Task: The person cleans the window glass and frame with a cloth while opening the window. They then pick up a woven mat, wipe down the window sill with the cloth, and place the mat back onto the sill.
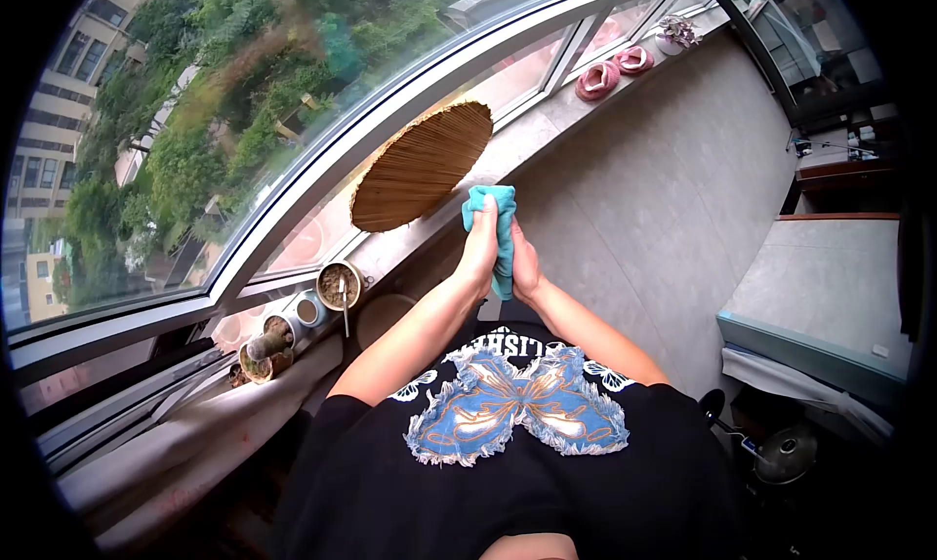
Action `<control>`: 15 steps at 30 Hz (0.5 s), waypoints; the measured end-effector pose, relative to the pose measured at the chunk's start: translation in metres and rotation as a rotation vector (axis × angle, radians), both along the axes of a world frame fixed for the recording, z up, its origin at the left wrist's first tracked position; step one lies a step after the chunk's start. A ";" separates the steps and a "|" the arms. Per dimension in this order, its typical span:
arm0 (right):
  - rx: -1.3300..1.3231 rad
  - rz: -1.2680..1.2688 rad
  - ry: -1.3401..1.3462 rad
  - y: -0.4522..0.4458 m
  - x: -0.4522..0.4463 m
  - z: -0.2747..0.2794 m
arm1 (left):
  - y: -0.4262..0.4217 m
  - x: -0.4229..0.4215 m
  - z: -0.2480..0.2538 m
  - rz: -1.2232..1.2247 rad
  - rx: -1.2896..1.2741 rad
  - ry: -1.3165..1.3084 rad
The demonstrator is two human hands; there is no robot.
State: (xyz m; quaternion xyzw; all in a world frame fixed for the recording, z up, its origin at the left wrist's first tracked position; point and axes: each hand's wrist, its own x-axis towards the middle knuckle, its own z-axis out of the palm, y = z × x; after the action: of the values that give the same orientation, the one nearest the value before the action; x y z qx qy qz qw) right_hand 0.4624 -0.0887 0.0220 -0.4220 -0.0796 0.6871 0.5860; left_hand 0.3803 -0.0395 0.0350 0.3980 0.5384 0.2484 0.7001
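A folded teal cloth (504, 230) is pressed between my two hands in front of my body. My left hand (480, 240) lies along its left side, with the thumb up near the top of the cloth. From the right, my right hand (525, 261) presses against the cloth, its fingers partly hidden behind it. Just left of the cloth, a round woven straw mat (422, 170) leans against the window on the sill (532, 142); the hands are apart from it.
Along the sill at the lower left stand a pot of soil (340, 285) with a spoon-like tool, and a cactus pot (271, 338). Pink shoe-like items (597, 80) and a potted plant (675, 37) sit farther along. A grey-topped table (830, 287) is at the right.
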 end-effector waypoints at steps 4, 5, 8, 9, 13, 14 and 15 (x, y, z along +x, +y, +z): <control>0.035 -0.055 0.445 -0.013 0.041 -0.024 | 0.019 0.008 0.040 -0.729 0.246 0.583; 0.046 -0.058 0.484 -0.016 0.054 -0.026 | 0.024 0.008 0.052 -0.805 0.278 0.584; 0.138 0.011 0.647 -0.006 0.106 -0.030 | 0.038 0.012 0.071 -0.639 0.245 0.552; 0.133 0.032 0.646 0.004 0.122 -0.019 | 0.043 0.008 0.060 -0.482 0.261 0.488; 0.069 0.153 0.625 0.046 0.192 -0.019 | 0.060 -0.063 -0.027 0.246 0.749 0.972; 0.047 0.144 0.610 0.053 0.212 -0.028 | 0.065 -0.090 -0.047 0.401 0.704 1.080; 0.033 0.136 0.592 0.065 0.234 -0.033 | 0.068 -0.112 -0.057 0.476 0.633 1.196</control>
State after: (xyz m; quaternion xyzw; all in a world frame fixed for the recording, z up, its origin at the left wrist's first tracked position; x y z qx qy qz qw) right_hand 0.6963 -0.0236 -0.0105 -0.1874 0.0554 0.8165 0.5434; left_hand 0.2685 0.0289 -0.0223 0.5216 0.8042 0.2779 0.0630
